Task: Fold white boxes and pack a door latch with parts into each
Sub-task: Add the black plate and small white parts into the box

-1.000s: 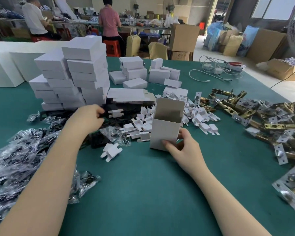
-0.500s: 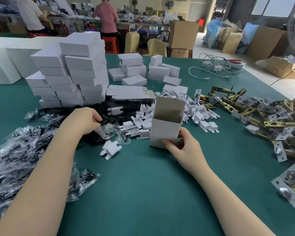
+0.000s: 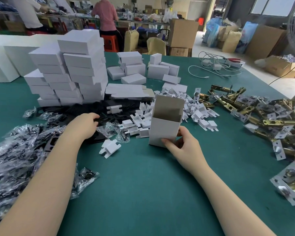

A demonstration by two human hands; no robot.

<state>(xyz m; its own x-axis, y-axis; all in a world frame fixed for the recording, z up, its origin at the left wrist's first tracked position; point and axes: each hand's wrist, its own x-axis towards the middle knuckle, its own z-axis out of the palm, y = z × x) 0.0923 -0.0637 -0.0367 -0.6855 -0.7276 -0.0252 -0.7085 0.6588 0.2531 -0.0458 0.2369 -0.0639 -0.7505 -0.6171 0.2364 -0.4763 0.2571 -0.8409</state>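
Left hand at 9 o'clock, as before, fingers curled into the black parts, grip unclear; at centre, open white box upright on green table, unmoved; right hand at 5 o'clock of it, still pinching its base

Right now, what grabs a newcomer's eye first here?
The upright open white cardboard box at centre, held at its base by the right hand. Behind the left hand, which reaches into black parts, stands a tall stack of closed white boxes. A sprawl of brass door latches fills the green table's right side.
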